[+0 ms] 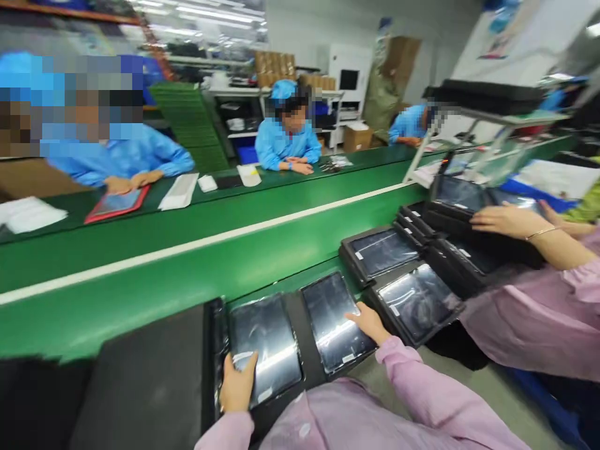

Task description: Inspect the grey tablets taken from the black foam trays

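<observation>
A black tray (309,340) in front of me holds two glossy black tablets side by side. My left hand (238,387) grips the near left corner of the left tablet (267,340), thumb on its screen. My right hand (370,322) rests on the right tablet (335,325), fingers pressed flat near its right edge. Both sleeves are pink.
A green conveyor belt (187,250) runs across ahead. More trays of tablets (398,275) lie to the right, where a co-worker's hand (509,220) in pink rests on a stack. Several people in blue sit across the belt. A black mat (140,381) lies to my left.
</observation>
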Tool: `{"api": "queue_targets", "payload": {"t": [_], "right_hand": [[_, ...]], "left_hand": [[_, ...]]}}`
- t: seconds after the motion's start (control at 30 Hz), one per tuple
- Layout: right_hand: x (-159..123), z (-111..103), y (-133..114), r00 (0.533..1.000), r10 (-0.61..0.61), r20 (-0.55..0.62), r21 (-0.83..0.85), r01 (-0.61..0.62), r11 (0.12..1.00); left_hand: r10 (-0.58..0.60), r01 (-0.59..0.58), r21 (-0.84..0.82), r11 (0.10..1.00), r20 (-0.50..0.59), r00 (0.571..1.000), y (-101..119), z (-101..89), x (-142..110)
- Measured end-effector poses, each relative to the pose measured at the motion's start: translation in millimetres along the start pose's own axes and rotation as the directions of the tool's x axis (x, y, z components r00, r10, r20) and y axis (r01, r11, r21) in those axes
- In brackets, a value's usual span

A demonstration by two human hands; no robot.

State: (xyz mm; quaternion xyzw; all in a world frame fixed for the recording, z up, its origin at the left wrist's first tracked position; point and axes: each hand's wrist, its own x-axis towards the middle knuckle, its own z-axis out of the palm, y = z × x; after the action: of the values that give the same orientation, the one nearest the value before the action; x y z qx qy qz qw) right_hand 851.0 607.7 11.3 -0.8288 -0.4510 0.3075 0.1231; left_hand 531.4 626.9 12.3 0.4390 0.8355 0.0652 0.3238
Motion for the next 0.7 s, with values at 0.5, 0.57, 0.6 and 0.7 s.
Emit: {"api": "queue_targets", "payload": {"t": [0.5,0.57,0.6,0.7], "right_hand": [[15.0,19.8,22.9,0.987,-0.117,-0.107,0.439,0.153,0.886],[15.4,21.0,24.1,0.986,-0.127,-0.104,0.445,0.160,0.881],[15.8,21.3,24.6,0.986,-0.135,-0.100,0.445,0.166,0.880],[18.7,21.1,24.8,0.983,-0.162,-0.084,0.423,0.182,0.888]], "left_hand": [[-0.018,0.014,-0.075,0.997,-0.054,0.998,-14.8,18.3,8.0],[-0.009,0.006,-0.074,0.997,-0.052,0.999,-17.9,21.2,4.9],[-0.006,0.002,-0.073,0.997,-0.052,0.999,-19.6,23.0,3.0],[-0.007,0.003,-0.071,0.997,-0.054,0.999,-24.0,29.5,-1.3]]}}
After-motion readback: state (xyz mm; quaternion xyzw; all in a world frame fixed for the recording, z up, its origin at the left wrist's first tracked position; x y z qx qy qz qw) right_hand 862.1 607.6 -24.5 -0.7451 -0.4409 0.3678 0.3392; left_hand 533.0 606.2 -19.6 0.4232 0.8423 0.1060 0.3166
